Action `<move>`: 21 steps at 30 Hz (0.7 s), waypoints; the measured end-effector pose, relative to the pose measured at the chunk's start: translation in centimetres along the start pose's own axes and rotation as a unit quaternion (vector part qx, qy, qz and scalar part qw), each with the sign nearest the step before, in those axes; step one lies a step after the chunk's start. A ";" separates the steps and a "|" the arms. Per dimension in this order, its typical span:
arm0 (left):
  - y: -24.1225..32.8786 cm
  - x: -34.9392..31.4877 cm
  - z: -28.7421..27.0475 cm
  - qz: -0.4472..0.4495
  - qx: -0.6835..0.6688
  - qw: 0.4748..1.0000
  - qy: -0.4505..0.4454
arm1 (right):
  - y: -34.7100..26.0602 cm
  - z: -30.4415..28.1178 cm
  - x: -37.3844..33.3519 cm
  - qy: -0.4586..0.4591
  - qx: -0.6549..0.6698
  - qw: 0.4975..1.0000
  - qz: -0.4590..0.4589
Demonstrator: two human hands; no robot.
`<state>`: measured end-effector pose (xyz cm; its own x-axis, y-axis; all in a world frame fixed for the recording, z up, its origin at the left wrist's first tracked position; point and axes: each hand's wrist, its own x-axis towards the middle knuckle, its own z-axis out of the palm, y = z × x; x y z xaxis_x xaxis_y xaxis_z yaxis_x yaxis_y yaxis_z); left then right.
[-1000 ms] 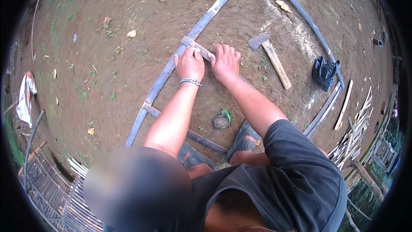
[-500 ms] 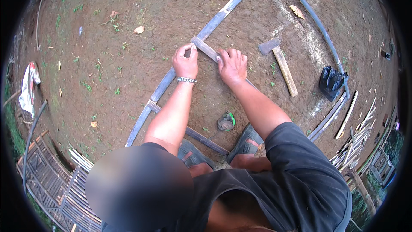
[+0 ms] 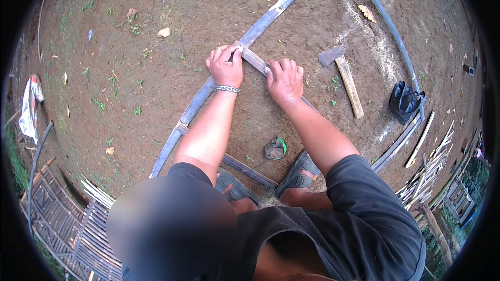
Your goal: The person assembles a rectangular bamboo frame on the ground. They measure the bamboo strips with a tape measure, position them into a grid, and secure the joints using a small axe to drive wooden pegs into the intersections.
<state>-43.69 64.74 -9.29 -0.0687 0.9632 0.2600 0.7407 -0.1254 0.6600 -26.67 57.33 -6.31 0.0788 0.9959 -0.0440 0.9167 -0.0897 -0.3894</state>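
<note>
My left hand [image 3: 225,66], with a chain bracelet at its wrist, has its thumb and fingertips closed at the end of a short wooden slat [image 3: 253,60]. There the slat meets a long bluish-grey strip [image 3: 262,25] of a frame on the ground. Whether something small is between those fingertips is hidden. My right hand [image 3: 285,80] is wrapped over the same slat farther along. Past it, a hatchet [image 3: 347,80] with a pale wooden handle lies on the soil. A small dark round object with a green edge [image 3: 275,148] sits between my forearms.
Another crosspiece [image 3: 249,171] runs near my sandalled feet [image 3: 299,175]. A black plastic bag [image 3: 405,103] rests by the frame's right side. Cut sticks [image 3: 428,169] are piled at right. Bamboo slat panels [image 3: 57,208] and a white sack [image 3: 31,106] are at left.
The fingers of my left hand have shifted up onto the slat's end, where a gap showed before. My right hand keeps its place on the slat. The view has shifted slightly.
</note>
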 end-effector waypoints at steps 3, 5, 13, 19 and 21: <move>0.1 0.0 0.0 0.001 0.010 1.000 0.003 | 0.1 0.0 0.0 -0.001 0.001 1.000 -0.001; 0.2 0.0 0.0 -0.004 0.011 1.000 0.007 | 0.0 0.0 0.0 -0.003 0.002 1.000 -0.002; 0.1 0.0 0.1 -0.011 0.004 1.000 0.007 | 0.0 0.1 0.0 0.015 -0.007 1.000 -0.012; 0.3 0.0 0.2 0.009 0.026 0.999 0.016 | 0.0 0.2 0.0 0.005 -0.010 1.000 -0.009; 0.4 0.1 0.2 0.014 0.030 0.999 0.015 | 0.1 0.3 -0.1 0.013 -0.005 1.000 -0.010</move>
<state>-43.26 64.79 -9.10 -0.0677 0.9516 0.2997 0.7818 -0.1360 0.6085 -26.70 57.22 -6.65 0.0711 0.9974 -0.0131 0.9216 -0.0708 -0.3816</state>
